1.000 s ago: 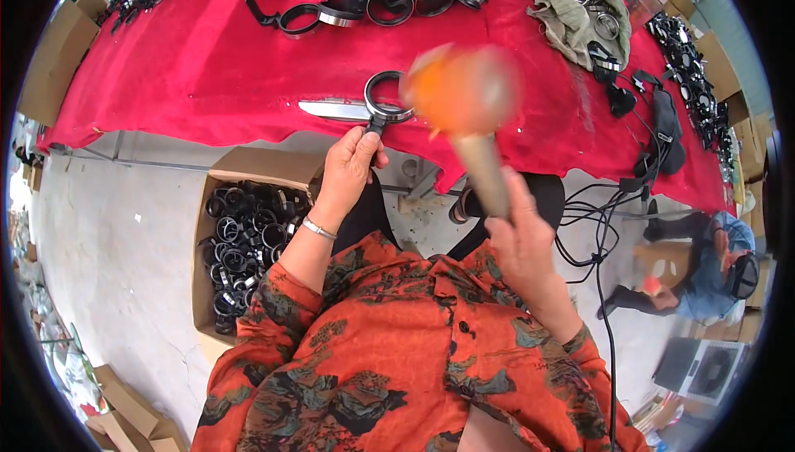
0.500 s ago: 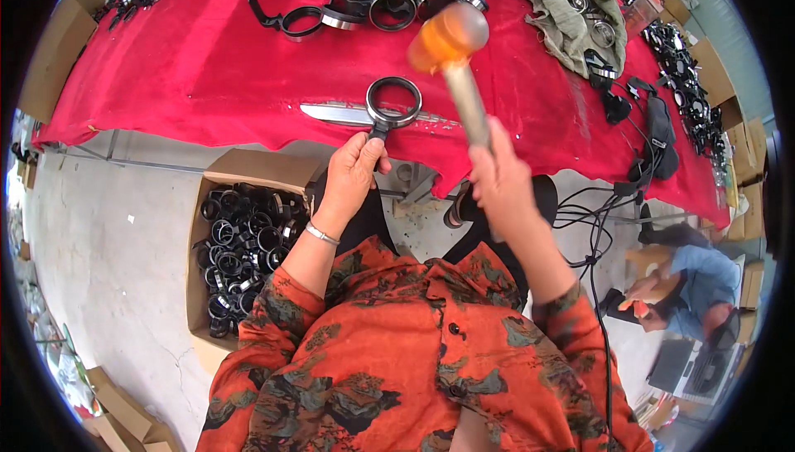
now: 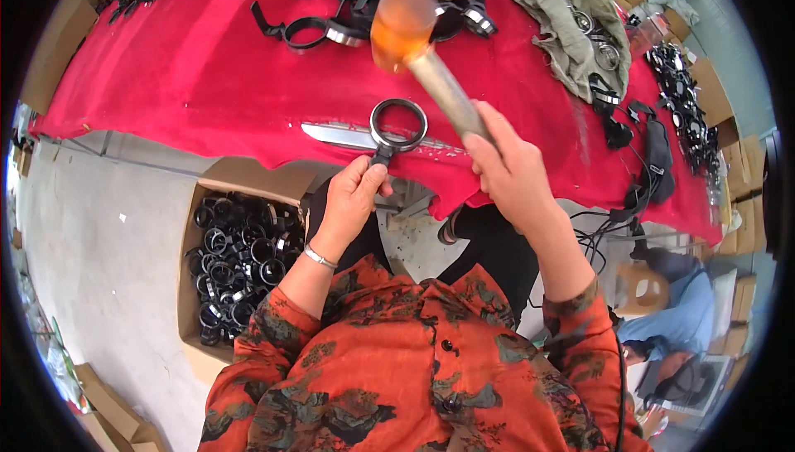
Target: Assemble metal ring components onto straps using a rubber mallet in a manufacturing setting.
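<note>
My left hand (image 3: 354, 197) pinches the short handle of a round black frame (image 3: 376, 126) with a silvery edge, shaped like a magnifying glass. The frame lies over a flat metal strip (image 3: 331, 133) at the near edge of the red-covered table. In my right hand (image 3: 513, 166), closed round the pale handle, is a mallet (image 3: 406, 28) with an amber-orange head. Its head is raised beyond the round frame, apart from it, and slightly blurred. Behind the mallet head, several similar black round frames (image 3: 308, 33) lie in a pile.
An open cardboard box (image 3: 257, 174) full of black round frames stands on the floor at left. Grey-green cloth (image 3: 542, 4) holds metal rings at the table's far right. Black cables (image 3: 592, 236) hang at right, near a person in blue (image 3: 687, 307).
The mallet has swung leftward with my right hand, its head now farther left. My left hand keeps its pinch on the round frame. The person at right has leaned lower.
</note>
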A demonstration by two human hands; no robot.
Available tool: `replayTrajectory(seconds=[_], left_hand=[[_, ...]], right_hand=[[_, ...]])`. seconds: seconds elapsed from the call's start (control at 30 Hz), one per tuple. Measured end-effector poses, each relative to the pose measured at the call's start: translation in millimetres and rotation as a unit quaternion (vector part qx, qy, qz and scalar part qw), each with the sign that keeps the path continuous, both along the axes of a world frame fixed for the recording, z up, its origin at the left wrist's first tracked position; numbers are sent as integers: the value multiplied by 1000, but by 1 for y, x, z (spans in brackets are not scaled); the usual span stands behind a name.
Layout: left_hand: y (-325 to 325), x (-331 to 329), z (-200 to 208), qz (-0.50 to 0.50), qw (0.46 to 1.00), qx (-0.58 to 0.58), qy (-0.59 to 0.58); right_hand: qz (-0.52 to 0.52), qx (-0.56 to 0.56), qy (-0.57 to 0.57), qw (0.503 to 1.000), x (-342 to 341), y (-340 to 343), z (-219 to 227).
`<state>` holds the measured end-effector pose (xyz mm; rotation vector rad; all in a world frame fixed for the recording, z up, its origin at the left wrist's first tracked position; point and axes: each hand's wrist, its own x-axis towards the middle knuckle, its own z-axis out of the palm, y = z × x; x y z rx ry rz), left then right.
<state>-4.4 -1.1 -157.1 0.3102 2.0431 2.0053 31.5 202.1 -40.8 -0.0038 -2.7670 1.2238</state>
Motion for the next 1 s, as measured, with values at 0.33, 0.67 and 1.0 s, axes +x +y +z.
replayTrajectory(seconds=[0.33, 0.67, 1.0], left_hand=[[1, -2, -6, 4, 998, 23, 58], [3, -2, -4, -17, 999, 6, 51], [6, 0, -3, -13, 999, 7, 47]], right_hand=[[-19, -55, -30, 998, 5, -1, -4], [-30, 2, 2, 1000, 4, 2, -13], [93, 200, 39, 975, 45, -7, -15]])
